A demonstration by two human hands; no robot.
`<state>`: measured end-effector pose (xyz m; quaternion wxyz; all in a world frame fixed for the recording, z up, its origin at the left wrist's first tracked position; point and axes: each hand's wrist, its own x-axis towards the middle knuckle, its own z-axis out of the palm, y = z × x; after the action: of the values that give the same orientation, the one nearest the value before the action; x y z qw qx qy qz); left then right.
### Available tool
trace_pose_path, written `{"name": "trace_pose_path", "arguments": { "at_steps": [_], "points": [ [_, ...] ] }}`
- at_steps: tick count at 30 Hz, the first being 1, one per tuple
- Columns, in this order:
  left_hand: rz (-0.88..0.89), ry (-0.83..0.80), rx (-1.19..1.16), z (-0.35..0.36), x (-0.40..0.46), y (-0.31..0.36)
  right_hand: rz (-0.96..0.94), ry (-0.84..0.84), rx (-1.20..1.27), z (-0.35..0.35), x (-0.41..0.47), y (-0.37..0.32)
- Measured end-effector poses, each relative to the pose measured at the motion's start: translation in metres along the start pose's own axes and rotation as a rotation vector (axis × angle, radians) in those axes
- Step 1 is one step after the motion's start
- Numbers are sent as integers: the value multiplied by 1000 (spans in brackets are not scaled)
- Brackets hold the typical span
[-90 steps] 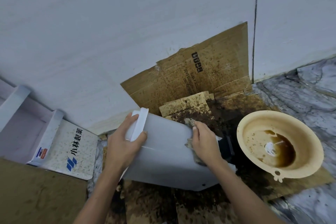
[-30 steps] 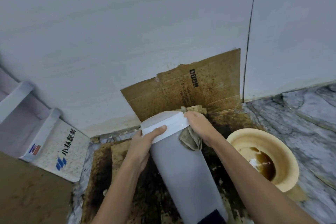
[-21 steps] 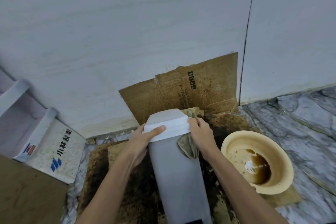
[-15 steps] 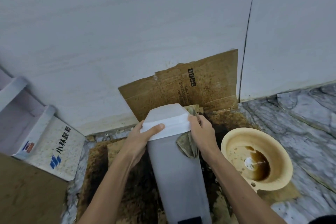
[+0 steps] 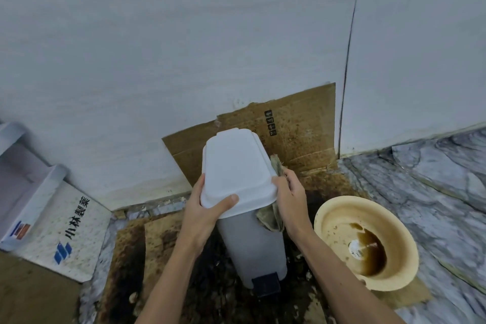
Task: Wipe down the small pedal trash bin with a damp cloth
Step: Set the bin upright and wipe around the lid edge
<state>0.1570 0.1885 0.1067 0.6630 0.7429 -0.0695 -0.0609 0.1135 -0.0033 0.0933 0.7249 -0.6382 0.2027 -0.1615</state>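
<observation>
Step in hand, I'd judge: wiping the upper right side of the bin [image 5: 252, 239], just under the lid [image 5: 236, 168]. The bin is standing upright on stained cardboard [image 5: 294, 137] near the wall, w/ its pedal [image 5: 265, 284] facing the person.

The right hand [image 5: 289, 202] is pressing a dirty cloth [image 5: 269, 218] against the bin's right side, fingers curled round it; part of the cloth is poking out above the hand, beside the lid edge.

The left hand [image 5: 203, 210] is gripping the lid's front-left corner, thumb on top, steadying the bin. Both forearms are reaching in from below.

Next move prob. calls for dragging the cloth down or round the side while the left hand is bracing, since a light bin could tip or slide. A bowl [image 5: 368, 244] w/ brown liquid is sitting just right of the bin, so approx. care w/ the elbow.
</observation>
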Motion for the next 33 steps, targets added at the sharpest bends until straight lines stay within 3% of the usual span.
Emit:
{"name": "trace_pose_path", "arguments": {
  "at_steps": [8, 21, 27, 33],
  "points": [
    [44, -36, 93, 7, -13, -35, 42, 27, 96, -15, -15, 45],
    [16, -65, 157, -6, -52, -60, 28, -35, -10, -20, -49, 65],
    [64, -123, 213, -5, -59, -49, -59, 1, -156, -27, -68, 58],
    [127, -70, 253, -1, -50, -48, -188, -30, -306, -34, -78, 61]
  ]
}}
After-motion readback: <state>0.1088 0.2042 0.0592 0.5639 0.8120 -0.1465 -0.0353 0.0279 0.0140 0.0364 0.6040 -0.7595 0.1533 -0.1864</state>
